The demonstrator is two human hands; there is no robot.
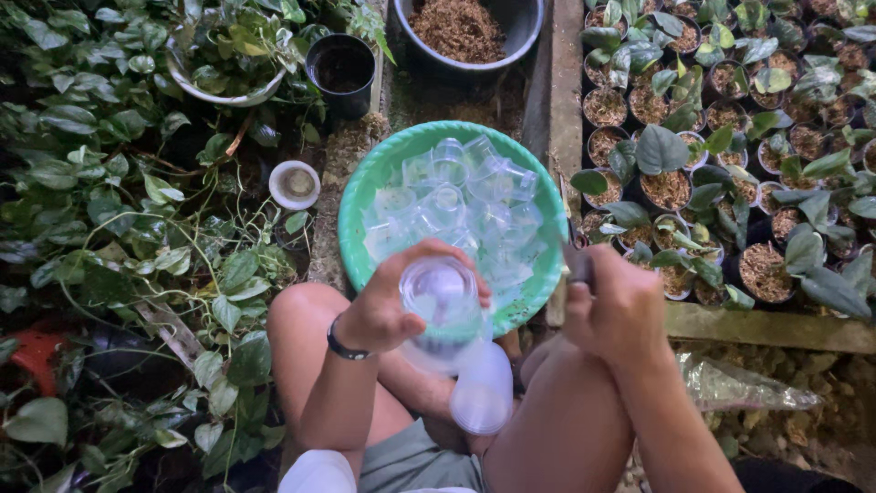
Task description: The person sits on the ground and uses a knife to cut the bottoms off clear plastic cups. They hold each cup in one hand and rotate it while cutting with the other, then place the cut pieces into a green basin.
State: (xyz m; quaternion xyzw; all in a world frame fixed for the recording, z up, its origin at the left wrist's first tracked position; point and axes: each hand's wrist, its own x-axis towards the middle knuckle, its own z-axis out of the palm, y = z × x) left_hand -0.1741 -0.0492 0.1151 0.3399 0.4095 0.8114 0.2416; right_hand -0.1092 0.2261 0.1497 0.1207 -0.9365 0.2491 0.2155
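I see left hand [388, 310] gripping clear plastic cup [443, 297] at 6 o'clock of green basin [365, 196]; right hand [616, 310] fisted on thin tool, blade hidden. Step: working cup. Next needs steady grip, I judge.

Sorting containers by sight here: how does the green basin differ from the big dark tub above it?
The green basin is bright green and holds clear plastic cups; the dark tub is dark grey and holds brown fibrous matter. The basin shows whole, by the left hand; the tub is cut off by the frame. Both are round.
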